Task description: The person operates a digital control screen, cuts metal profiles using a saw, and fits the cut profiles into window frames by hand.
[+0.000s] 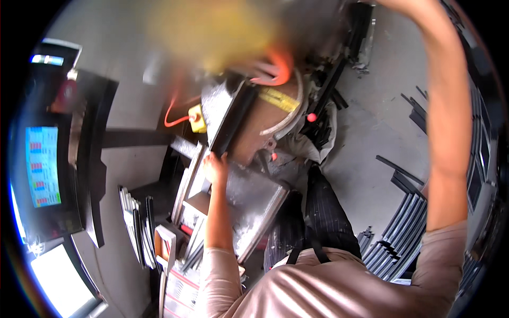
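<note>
My left hand (214, 168) is closed round the near end of a dark metal profile (236, 117). That profile lies at a slant against the upright edge of a round brown saw table (252, 130). A yellow strip (278, 99) crosses the table's far side. Above it hangs a blurred yellow machine head (212, 34), with an orange-red curved part (278, 69) just below. My right arm reaches up along the right side and bends left at the top edge; the hand is out of the picture, so what it touches is hidden.
A metal bench plate (254, 199) is in front of me. Left are a screen (43, 167), upright strips (135, 225) and a small box (165, 245). A yellow switch box (196, 118) has an orange cable. Dark profiles (395, 238) lie on the right floor, near a bag of offcuts (330, 139).
</note>
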A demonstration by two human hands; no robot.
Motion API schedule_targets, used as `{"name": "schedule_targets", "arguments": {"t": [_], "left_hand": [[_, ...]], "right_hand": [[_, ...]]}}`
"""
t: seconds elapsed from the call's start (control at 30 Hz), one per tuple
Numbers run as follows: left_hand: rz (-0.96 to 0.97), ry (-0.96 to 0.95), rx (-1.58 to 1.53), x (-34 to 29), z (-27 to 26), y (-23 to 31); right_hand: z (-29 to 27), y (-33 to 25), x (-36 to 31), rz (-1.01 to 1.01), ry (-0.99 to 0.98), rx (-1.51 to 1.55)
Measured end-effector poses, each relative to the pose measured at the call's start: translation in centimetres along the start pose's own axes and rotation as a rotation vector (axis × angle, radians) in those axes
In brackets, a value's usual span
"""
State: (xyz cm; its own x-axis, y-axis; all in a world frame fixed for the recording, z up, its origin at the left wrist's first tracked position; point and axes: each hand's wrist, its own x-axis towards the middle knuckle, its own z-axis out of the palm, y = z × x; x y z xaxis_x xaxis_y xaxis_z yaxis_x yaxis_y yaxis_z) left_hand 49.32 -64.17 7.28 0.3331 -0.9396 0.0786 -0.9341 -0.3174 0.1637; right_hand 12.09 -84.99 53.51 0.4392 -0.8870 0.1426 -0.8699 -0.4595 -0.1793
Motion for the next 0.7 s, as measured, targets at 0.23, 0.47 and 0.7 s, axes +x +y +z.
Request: {"name": "schedule_targets", "arguments": {"t": [0.23, 0.47, 0.7], "left_hand": [[0.028, 0.156, 0.0, -5.3, -2.3, 0.8], [0.196, 0.084, -0.015, -17.3, -0.8, 15.7], [0.798, -0.354, -0.102, -19.2, 1.0, 39.3]], "right_hand": [[-0.2, -2.1, 5.7, -0.344, 0.386, 0.051], [5.2, 0.2, -3.0, -0.391, 0.561, 0.956], [19.4, 19.3, -32.0, 0.125, 0.009, 0.692]]}}
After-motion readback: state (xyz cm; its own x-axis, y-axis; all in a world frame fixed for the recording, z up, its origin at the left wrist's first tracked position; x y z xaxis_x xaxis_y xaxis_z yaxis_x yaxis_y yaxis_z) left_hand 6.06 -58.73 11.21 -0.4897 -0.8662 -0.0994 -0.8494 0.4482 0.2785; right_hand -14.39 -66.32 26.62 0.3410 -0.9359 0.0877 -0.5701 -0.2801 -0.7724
